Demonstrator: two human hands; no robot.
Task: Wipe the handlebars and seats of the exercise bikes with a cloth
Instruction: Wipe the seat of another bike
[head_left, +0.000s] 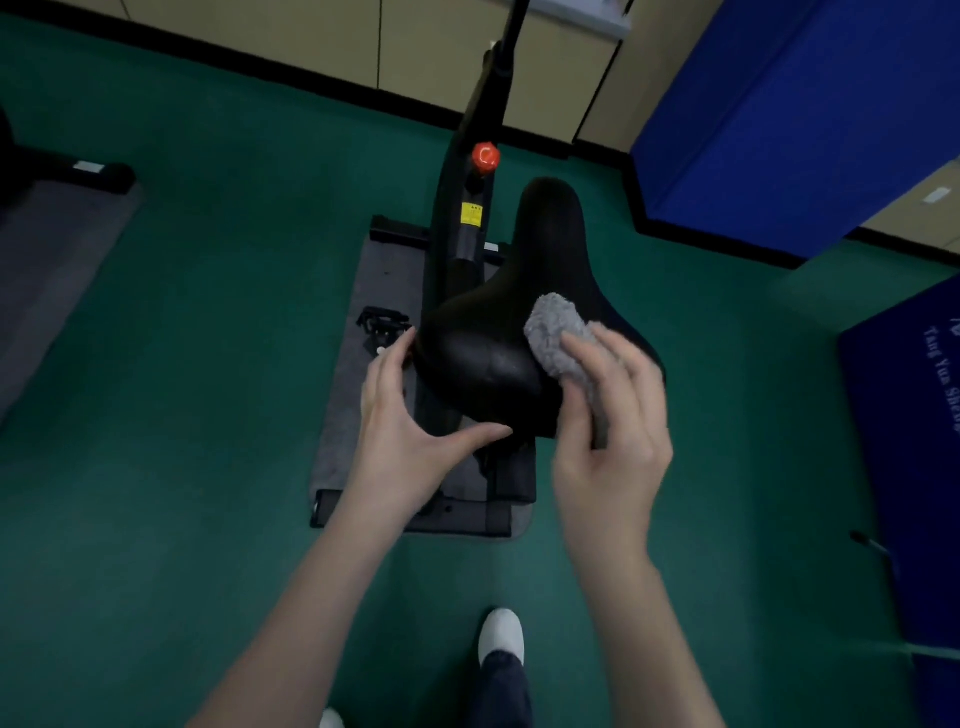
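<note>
While the left hand (410, 410) steadies the wide rear of the black seat (514, 332) in the middle of the frame, fingers along its left edge and thumb reaching under the back rim, the right hand (613, 415) presses a bunched grey cloth (558, 338) onto the seat's right half, its fingers curled round the wad. From where I stand, this looks like the seat-wiping step, with the cloth working the broad back part; the narrow nose, pointing toward the top of the frame, lies beyond it. Just left of the nose, the bike frame (462, 208) rises with an orange knob (485, 157) on it; the handlebars are out of sight above. Below the bike, a grey mat (374, 291) lies on the green floor (208, 364).

Next, I would expect the cloth to sweep forward along the nose and over the left half, which calls for the left hand to shift clear of that edge.
</note>
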